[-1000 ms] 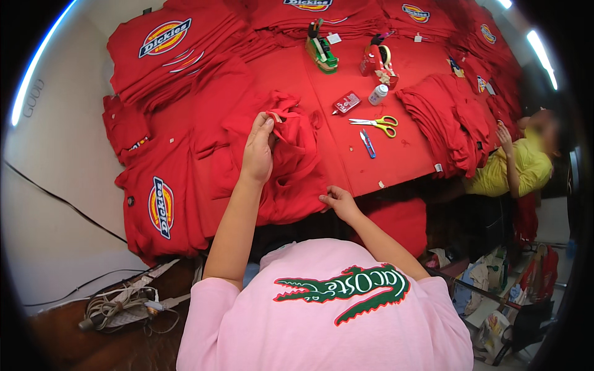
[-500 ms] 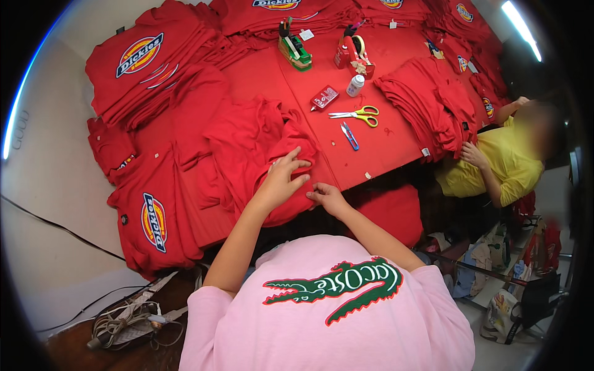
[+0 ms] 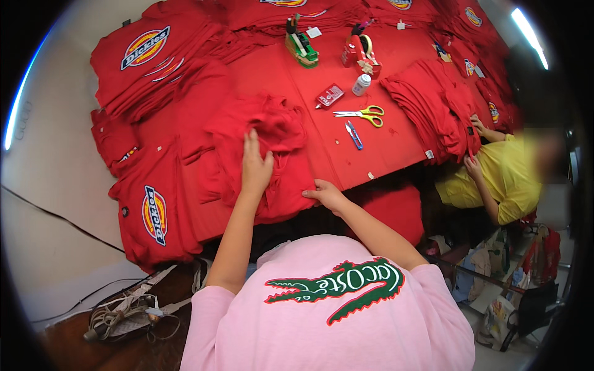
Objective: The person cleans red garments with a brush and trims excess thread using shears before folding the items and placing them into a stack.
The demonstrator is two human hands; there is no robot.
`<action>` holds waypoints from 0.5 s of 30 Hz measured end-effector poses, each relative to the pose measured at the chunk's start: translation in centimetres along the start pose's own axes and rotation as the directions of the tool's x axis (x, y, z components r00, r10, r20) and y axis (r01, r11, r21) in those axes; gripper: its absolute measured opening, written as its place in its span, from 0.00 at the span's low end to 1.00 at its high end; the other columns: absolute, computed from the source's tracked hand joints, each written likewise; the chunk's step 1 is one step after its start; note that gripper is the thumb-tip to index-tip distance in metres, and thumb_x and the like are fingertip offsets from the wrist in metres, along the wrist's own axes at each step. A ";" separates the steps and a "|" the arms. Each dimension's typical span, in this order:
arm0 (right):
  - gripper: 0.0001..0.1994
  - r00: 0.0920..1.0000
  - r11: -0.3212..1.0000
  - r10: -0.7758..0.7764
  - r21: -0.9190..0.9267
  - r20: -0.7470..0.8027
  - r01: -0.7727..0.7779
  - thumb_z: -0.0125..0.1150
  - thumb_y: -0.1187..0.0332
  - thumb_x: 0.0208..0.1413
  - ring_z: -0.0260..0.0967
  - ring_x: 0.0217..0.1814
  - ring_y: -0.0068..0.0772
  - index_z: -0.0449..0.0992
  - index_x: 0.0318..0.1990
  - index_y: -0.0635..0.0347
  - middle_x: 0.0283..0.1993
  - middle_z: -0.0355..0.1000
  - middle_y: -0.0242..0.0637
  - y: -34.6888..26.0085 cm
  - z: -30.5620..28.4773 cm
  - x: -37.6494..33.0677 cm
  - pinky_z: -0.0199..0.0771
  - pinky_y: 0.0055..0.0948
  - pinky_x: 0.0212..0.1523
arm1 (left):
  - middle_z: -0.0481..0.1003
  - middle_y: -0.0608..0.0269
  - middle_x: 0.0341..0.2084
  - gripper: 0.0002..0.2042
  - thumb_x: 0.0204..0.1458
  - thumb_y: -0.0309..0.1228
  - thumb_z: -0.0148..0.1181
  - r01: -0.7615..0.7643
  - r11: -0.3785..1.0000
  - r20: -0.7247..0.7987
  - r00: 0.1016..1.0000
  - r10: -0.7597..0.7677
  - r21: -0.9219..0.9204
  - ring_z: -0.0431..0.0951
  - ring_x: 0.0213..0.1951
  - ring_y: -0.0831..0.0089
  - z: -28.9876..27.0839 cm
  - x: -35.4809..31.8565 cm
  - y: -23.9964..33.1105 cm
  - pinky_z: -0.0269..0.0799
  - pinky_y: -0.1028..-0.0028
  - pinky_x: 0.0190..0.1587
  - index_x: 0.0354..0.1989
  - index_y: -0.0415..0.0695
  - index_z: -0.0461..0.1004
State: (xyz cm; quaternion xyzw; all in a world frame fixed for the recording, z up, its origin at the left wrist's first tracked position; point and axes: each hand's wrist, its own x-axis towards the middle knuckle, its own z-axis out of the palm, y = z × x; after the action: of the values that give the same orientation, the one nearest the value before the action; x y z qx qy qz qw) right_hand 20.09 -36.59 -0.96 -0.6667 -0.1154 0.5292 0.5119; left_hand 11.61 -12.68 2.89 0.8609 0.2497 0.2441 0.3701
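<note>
A crumpled red shirt (image 3: 286,133) lies at the table's near edge in front of me. My left hand (image 3: 256,166) rests on it with the fingers stretched out and the thumb apart. At the shirt's near right corner, my right hand (image 3: 326,194) pinches the fabric between thumb and fingers. Right of the shirt lie yellow-handled scissors (image 3: 371,115) and blue thread snips (image 3: 354,135). Beyond them are a flat red bottle (image 3: 329,96) with a nozzle and a small white bottle (image 3: 361,85).
Red shirts with printed badges are stacked at the far left (image 3: 133,77); another red pile (image 3: 427,111) lies right. Green (image 3: 302,51) and red (image 3: 364,54) tape dispensers stand farther back. A person in yellow (image 3: 486,176) handles the right pile. Tangled cables (image 3: 120,318) lie lower left.
My left hand has moved left across the shirt, its fingers now pointing away from me. The shirt's right side has shifted left and flattened near my right hand, which still pinches the edge.
</note>
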 end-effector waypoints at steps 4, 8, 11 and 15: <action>0.20 0.998 0.988 -0.045 0.151 0.044 0.038 0.71 0.60 0.61 0.77 0.47 0.23 0.77 0.56 0.55 0.50 0.81 0.30 1.3 0.2 0.1 0.73 0.27 0.44 | 0.37 0.33 0.79 0.45 0.57 0.25 0.66 -0.065 0.998 -0.268 0.961 0.069 0.023 0.63 0.73 0.44 -5.5 1.4 -1.3 0.64 0.56 0.71 0.81 0.44 0.47; 0.21 0.998 0.976 0.026 0.213 0.054 -0.037 0.70 0.61 0.61 0.77 0.51 0.25 0.76 0.59 0.55 0.53 0.80 0.32 -0.9 1.0 -1.0 0.75 0.30 0.50 | 0.72 0.49 0.62 0.28 0.62 0.29 0.64 0.458 0.725 0.024 0.853 -0.522 -0.515 0.80 0.50 0.70 -10.3 -2.8 -4.1 0.76 0.70 0.53 0.71 0.39 0.66; 0.23 0.995 0.928 0.037 0.366 0.088 -0.067 0.69 0.63 0.60 0.77 0.55 0.29 0.74 0.61 0.57 0.56 0.78 0.34 -2.5 1.6 -1.3 0.76 0.36 0.56 | 0.79 0.52 0.56 0.25 0.68 0.48 0.56 0.796 0.454 0.731 0.576 -0.365 -0.400 0.81 0.52 0.67 -12.2 -8.1 -2.6 0.77 0.69 0.54 0.63 0.40 0.74; 0.27 0.952 0.827 -0.098 0.556 0.288 -0.083 0.68 0.67 0.59 0.75 0.63 0.35 0.69 0.65 0.61 0.62 0.76 0.37 -7.6 4.7 -2.9 0.74 0.41 0.65 | 0.74 0.50 0.65 0.34 0.68 0.57 0.51 0.919 -0.013 0.919 0.392 -0.040 -0.393 0.74 0.66 0.61 -8.2 -15.2 1.8 0.69 0.60 0.66 0.70 0.39 0.68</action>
State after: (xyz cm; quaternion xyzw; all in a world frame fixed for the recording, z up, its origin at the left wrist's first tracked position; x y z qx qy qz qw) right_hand 17.99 -32.58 7.21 -0.3963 -0.0347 0.6339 0.6632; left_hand -4.43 -18.80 5.62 0.2852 0.2139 -0.1812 0.9166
